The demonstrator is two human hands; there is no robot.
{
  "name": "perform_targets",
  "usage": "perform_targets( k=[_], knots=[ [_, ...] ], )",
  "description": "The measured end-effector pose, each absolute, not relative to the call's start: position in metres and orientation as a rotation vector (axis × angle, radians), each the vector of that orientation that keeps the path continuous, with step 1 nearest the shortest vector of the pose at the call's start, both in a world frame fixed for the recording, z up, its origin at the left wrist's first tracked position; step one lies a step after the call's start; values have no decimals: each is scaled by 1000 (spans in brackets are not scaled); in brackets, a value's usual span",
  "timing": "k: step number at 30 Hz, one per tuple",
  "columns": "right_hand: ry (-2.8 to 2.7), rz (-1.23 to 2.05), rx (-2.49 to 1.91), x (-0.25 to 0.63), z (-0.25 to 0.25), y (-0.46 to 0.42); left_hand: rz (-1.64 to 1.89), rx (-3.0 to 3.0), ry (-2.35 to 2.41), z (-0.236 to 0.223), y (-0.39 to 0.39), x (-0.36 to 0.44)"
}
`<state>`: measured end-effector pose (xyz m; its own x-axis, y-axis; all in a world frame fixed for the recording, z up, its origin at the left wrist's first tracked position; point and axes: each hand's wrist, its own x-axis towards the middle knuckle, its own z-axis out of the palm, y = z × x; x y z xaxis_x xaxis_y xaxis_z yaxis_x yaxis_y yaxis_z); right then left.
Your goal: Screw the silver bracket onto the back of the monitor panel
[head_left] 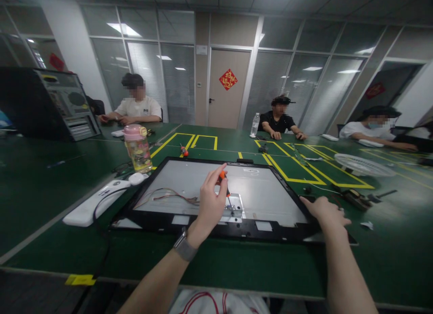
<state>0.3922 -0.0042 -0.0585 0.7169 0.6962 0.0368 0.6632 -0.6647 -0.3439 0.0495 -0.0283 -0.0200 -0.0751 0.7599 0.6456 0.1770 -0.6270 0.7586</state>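
My left hand, with a watch on its wrist, is closed on a screwdriver with an orange and black handle. The shaft points down at a metal bracket on the back of a flat display panel. Its tip is at the bracket, but too small to tell whether it sits in a screw. Thin wires lie on the panel left of that hand. My right hand is by the panel's right edge, thumb stretched out and fingers apart, holding nothing visible. What lies beneath that palm is hidden.
Left of the panel are a white power bank-like device, a pink-lidded bottle and an open computer case. On the right lie a dark tool and a white round grille. Several people sit across the table.
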Motion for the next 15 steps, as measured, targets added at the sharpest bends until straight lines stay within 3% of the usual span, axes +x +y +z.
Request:
perform_targets(
  k=[15],
  knots=[
    [-751,115,-2665,400,-61,2,1769,1815,1025,-20,-27,48]
  ],
)
